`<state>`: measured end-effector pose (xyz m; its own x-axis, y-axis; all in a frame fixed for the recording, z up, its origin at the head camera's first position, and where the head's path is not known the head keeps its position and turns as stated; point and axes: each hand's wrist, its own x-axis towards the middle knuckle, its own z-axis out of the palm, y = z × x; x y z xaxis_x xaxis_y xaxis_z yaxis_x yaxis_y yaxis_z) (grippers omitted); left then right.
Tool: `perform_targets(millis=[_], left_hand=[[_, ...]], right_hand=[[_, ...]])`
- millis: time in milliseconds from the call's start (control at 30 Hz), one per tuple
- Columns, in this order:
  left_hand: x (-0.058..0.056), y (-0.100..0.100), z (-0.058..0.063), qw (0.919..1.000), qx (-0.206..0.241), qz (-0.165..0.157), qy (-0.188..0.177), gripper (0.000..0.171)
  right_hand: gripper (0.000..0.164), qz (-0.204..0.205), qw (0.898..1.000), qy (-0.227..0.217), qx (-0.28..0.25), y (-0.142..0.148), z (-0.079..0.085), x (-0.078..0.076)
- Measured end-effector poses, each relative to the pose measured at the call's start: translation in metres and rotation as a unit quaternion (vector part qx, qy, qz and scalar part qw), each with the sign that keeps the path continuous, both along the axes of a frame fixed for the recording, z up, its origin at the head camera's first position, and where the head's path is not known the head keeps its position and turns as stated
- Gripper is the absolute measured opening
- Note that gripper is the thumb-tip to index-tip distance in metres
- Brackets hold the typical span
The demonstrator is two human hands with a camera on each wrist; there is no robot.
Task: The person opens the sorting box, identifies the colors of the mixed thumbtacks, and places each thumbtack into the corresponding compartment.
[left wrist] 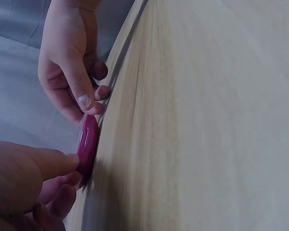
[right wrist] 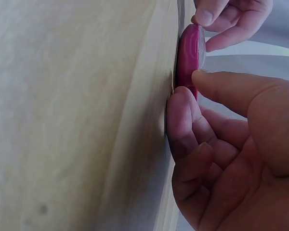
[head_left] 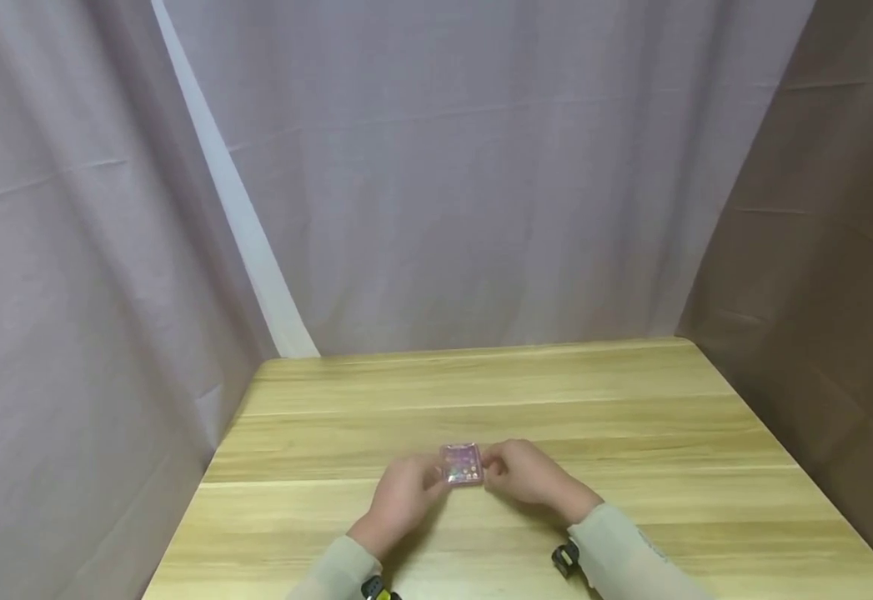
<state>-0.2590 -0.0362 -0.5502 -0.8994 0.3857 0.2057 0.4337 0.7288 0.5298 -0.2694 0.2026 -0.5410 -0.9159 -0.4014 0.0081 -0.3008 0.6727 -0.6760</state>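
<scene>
A small flat square case [head_left: 462, 464], pinkish purple with a shiny see-through top and small coloured dots inside, is low over the wooden table between both hands. My left hand [head_left: 403, 493] pinches its left edge, thumb on the rim and fingers curled beneath, as the left wrist view shows. At the opposite edge, my right hand [head_left: 532, 477] pinches the case between thumb and index finger. In the right wrist view the case's glossy magenta side [right wrist: 187, 57] faces the camera, while the other right-hand fingers curl below it.
The wooden table [head_left: 481, 383] stretches out around the hands. Grey curtains [head_left: 466, 183] hang behind it and on the left, with a pale strip [head_left: 233, 200] between them. A brown curtain [head_left: 826, 250] hangs along the right side.
</scene>
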Motion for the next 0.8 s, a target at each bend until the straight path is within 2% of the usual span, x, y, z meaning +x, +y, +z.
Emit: perform_targets(millis=[167,400,633,733,800], left_hand=[[0.001,0.008,0.000,1.0000,0.005,-0.003,0.000,0.019],[0.005,0.014,0.001,1.0000,-0.003,0.000,-0.007,0.019],[0.010,0.006,0.010,0.9994,-0.025,0.012,-0.021,0.038],[0.007,0.002,0.016,0.9989,-0.027,0.023,-0.030,0.045],[0.003,-0.001,0.021,0.9988,-0.032,0.034,-0.016,0.048]], right_hand=[[0.034,-0.010,1.000,-0.008,0.003,0.008,-0.001,0.002],[0.036,-0.009,1.000,-0.020,-0.019,0.013,0.002,0.014],[0.038,0.004,1.000,-0.019,-0.012,0.012,0.006,0.021],[0.039,-0.010,1.000,0.000,0.011,0.020,0.012,0.021],[0.041,-0.030,0.999,0.030,0.029,0.027,0.019,0.019]])
